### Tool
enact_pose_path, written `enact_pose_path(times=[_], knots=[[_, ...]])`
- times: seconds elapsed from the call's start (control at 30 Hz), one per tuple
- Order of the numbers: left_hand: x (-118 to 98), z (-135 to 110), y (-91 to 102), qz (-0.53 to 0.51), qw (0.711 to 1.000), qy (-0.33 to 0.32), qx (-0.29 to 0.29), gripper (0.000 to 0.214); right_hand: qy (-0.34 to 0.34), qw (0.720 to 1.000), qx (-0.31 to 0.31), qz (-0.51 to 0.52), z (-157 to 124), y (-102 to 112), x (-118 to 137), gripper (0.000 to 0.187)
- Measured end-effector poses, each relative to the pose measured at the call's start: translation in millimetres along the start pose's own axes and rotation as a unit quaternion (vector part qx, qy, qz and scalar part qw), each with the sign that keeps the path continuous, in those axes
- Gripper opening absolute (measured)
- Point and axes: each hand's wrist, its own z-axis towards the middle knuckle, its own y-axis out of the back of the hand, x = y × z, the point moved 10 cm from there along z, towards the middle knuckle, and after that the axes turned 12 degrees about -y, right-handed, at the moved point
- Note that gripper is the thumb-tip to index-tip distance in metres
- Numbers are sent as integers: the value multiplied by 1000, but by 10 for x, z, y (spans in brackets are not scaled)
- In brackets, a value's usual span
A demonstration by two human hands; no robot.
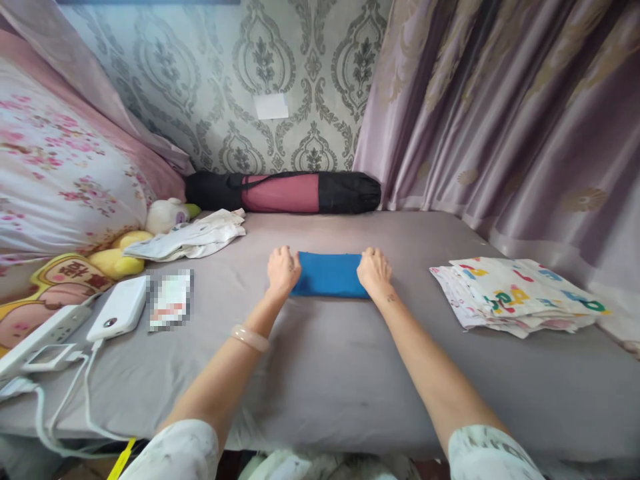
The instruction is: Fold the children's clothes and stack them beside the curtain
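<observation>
A folded blue cloth (329, 274) lies flat on the grey bed sheet (320, 360) in the middle of the view. My left hand (283, 269) is closed on the cloth's left end, fingers curled over its edge. My right hand (374, 269) is closed on the right end in the same way. Both forearms reach straight out from the bottom of the view. A pale bangle (249, 338) sits on my left wrist.
A stack of folded white cloths with coloured letters (517, 295) lies at the right. A crumpled white garment (193, 239), plush toys (123, 257), a power bank (119, 308) and a power strip (37, 337) are at the left. A black-and-red roll bag (283, 192) lies against the wall; curtains (500, 113) hang on the right.
</observation>
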Motion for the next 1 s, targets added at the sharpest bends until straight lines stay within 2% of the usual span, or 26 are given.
enact_pose_path(times=[0.07,0.1,0.13,0.2,0.3,0.37,0.6,0.83,1.0], knots=[[-391,-2,-100,22,993,-110,25,41,123,992,-34,-14,-175,-10,372,47],[-557,-20,-190,28,987,-153,46,42,177,984,-29,-20,-266,-74,535,48],[-678,-43,-286,35,981,-181,67,44,217,976,-17,-27,-343,-156,658,50],[-781,-89,-459,53,974,-198,98,48,251,967,18,-40,-429,-339,777,53],[-741,-147,-627,72,972,-193,116,50,252,964,61,-58,-461,-563,759,54],[-678,-177,-695,75,971,-191,125,51,248,964,71,-64,-464,-641,709,54],[-536,-198,-812,79,972,-149,161,55,235,966,85,-70,-450,-698,663,54],[-563,-195,-754,84,971,-148,165,53,230,966,98,-62,-419,-690,661,54],[-607,-144,-559,99,975,-179,85,60,191,979,35,-59,-317,-602,570,54]])
